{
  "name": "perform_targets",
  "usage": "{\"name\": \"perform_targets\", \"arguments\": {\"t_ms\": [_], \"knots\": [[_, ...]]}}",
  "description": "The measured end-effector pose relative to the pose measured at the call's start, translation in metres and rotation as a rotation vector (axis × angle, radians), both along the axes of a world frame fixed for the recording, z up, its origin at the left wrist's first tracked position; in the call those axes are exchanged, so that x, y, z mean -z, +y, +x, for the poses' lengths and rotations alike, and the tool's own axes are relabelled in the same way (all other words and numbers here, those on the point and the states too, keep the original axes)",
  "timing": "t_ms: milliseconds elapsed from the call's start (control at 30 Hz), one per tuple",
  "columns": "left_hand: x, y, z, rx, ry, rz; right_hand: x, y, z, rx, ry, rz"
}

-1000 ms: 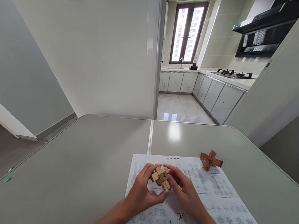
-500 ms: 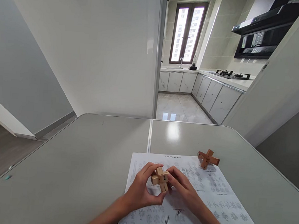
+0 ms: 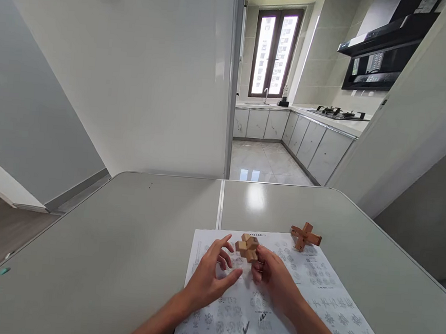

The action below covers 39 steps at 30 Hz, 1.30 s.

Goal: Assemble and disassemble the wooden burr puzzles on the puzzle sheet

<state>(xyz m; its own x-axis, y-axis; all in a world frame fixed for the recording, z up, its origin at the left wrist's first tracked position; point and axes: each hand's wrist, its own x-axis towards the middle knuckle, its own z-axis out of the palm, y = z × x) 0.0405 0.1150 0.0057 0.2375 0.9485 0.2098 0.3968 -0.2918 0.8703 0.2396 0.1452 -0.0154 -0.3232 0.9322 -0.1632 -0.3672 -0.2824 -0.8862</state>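
In the lower middle of the frame, the right hand (image 3: 274,274) grips a pale wooden burr puzzle (image 3: 248,247) by its near end, fingers curled around the crossed blocks and holding it just above a printed instruction sheet (image 3: 313,292). Just to the left of it, the left hand (image 3: 210,274) is released, fingers spread and slightly bent, with its fingertips (image 3: 228,238) near the puzzle but not touching it. Both forearms rise from the bottom edge of the picture and lie over the sheet, which is covered in rows of small diagrams. To the right of the hands, near the sheet's far right corner, a second, darker wooden burr puzzle (image 3: 304,236) rests assembled, well apart from both hands. The sheet lies on a grey folding table (image 3: 104,250) with a seam running down its middle. In the upper right of the frame a kitchen (image 3: 287,131) shows through an open doorway.
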Motion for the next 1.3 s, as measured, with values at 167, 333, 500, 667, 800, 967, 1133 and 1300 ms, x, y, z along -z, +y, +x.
{"name": "perform_targets", "arguments": {"t_ms": [167, 333, 500, 667, 800, 967, 1133, 1300], "knots": [[0.001, 0.002, 0.001, -0.011, -0.001, -0.033, 0.005, 0.015, 0.016, 0.185, 0.235, -0.155], [-0.004, 0.001, 0.001, -0.016, 0.03, -0.028, 0.013, 0.023, 0.027, 0.266, 0.383, -0.226], [-0.003, 0.002, 0.0, 0.007, 0.055, -0.041, 0.022, 0.028, 0.03, 0.29, 0.498, -0.231], [0.0, 0.003, -0.001, 0.03, 0.072, -0.028, 0.029, 0.03, 0.034, 0.294, 0.651, -0.267], [0.0, 0.003, -0.001, 0.035, 0.073, -0.028, 0.034, 0.033, 0.037, 0.296, 0.737, -0.298], [0.001, 0.002, -0.001, 0.034, 0.072, -0.027, 0.036, 0.037, 0.039, 0.296, 0.789, -0.332], [0.001, 0.002, -0.001, 0.035, 0.071, -0.009, 0.033, 0.039, 0.043, 0.294, 0.845, -0.395], [0.002, 0.002, -0.001, 0.036, 0.069, -0.004, 0.03, 0.039, 0.045, 0.295, 0.882, -0.42]]}}
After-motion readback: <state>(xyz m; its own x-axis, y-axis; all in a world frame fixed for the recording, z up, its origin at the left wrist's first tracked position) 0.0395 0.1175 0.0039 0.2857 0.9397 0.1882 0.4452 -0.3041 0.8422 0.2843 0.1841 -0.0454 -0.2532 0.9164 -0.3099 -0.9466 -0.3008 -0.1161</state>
